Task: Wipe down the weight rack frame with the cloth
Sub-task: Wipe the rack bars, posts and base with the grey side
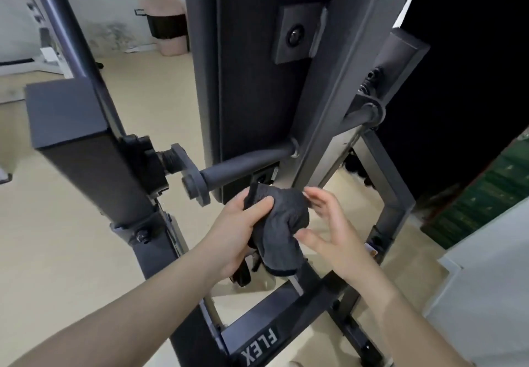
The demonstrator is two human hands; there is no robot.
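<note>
Dark grey cloth [282,223], soft knit texture, bunched into a crumpled wad with one tail hanging down, held in mid-air low in front of the rack frame [337,86]. Left hand [240,229] has it: grip closed around the upper part of the wad, thumb pressed across the front of the fabric, fingers wrapped behind. Right hand [332,229] just beside the cloth, fingers spread and relaxed, grip open; fingertips at the cloth's right edge, can't tell if touching. Frame is matte black/dark grey steel, square uprights, bolted plate [297,34] up high, round horizontal peg [243,166] with an end flange sticking out just above the cloth. Lower crossbar [257,332] carries white "FLEX" lettering. Beige floor [57,238] underneath. Pink bin [169,23] against the back wall, well apart.
</note>
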